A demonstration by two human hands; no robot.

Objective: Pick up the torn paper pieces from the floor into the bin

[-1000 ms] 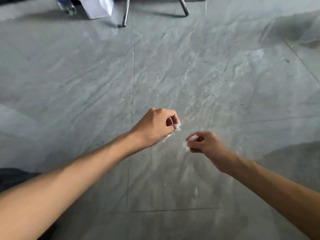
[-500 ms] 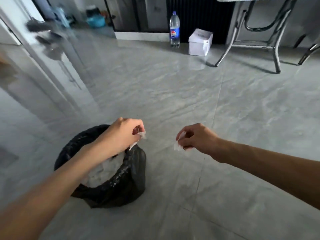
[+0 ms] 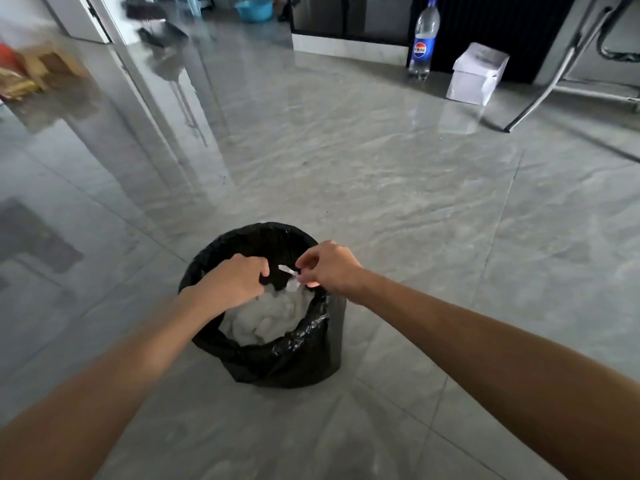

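Note:
A bin lined with a black bag (image 3: 277, 362) stands on the grey tiled floor, partly filled with white crumpled paper (image 3: 270, 318). Both my hands hover over its opening. My left hand (image 3: 232, 284) is over the left half, fingers curled shut; the scrap it carried a moment ago is hidden in the fist. My right hand (image 3: 329, 268) is above the right rim and pinches a small white torn paper piece (image 3: 287, 270) that sticks out toward the left hand. Another white scrap (image 3: 294, 285) shows just below those fingers.
Far right at the back stand a clear bottle with a blue label (image 3: 423, 39), a white box (image 3: 476, 74) and metal furniture legs (image 3: 540, 98). A glossy white door frame (image 3: 156, 84) runs along the left. A blue basin (image 3: 254, 10) sits far back.
My view swung from bare floor to the bin. Both hands carried their paper scraps leftward and now sit over the bin's opening, closer together.

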